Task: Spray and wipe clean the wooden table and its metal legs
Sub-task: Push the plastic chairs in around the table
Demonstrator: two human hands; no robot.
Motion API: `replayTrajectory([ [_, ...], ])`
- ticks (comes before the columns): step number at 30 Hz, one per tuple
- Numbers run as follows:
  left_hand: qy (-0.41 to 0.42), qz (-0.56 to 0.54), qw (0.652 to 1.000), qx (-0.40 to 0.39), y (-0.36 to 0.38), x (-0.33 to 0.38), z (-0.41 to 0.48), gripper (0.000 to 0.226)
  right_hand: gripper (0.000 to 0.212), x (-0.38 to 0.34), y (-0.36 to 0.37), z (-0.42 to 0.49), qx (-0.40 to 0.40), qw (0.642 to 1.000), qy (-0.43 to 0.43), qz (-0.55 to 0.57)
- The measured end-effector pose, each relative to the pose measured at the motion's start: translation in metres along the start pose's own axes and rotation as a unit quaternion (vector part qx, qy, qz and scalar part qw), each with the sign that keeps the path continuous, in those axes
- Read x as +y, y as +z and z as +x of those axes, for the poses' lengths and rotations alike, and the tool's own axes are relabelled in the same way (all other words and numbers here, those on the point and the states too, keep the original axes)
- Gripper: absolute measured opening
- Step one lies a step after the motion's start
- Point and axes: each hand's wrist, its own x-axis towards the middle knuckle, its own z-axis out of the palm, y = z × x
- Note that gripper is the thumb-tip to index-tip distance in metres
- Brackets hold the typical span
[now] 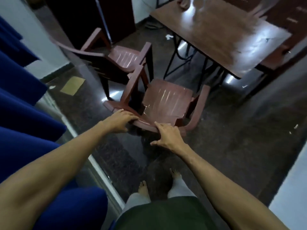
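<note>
The wooden table [221, 39] stands at the upper right, its top glossy with glare, on thin black metal legs [171, 60]. A brown plastic chair [166, 100] sits between me and the table. My left hand [120, 121] grips the top of its backrest, fingers curled over the edge. My right hand [167, 136] holds the same backrest edge further right, thumb spread out below. No spray bottle or cloth shows clearly; blurred objects [184, 2] stand at the table's far end.
A second brown plastic chair [116, 58] stands to the left of the first. Blue curtain folds [25, 105] fill the left side. A cardboard piece [72, 85] and small litter lie on the dark floor. My bare feet [144, 188] are below.
</note>
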Motion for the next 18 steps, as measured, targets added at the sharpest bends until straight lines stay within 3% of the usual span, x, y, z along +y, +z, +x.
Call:
replayTrajectory([
  [4,0.051,-0.001,0.999,0.004,-0.004,-0.014,0.017,0.063,0.077,-0.013,0.007,0.005,0.039,0.997,0.053,-0.026],
  [7,0.079,0.01,0.997,-0.026,-0.005,-0.021,0.03,0.066,0.063,-0.015,0.003,0.011,0.027,0.996,0.079,-0.034],
  [11,0.139,0.054,0.987,-0.063,-0.011,-0.035,0.055,0.075,0.03,-0.014,-0.003,0.023,0.027,0.993,0.107,-0.041],
  [18,0.199,0.099,0.975,-0.028,-0.034,-0.066,0.106,0.069,0.033,-0.009,-0.008,0.066,0.059,0.984,0.152,-0.064],
])
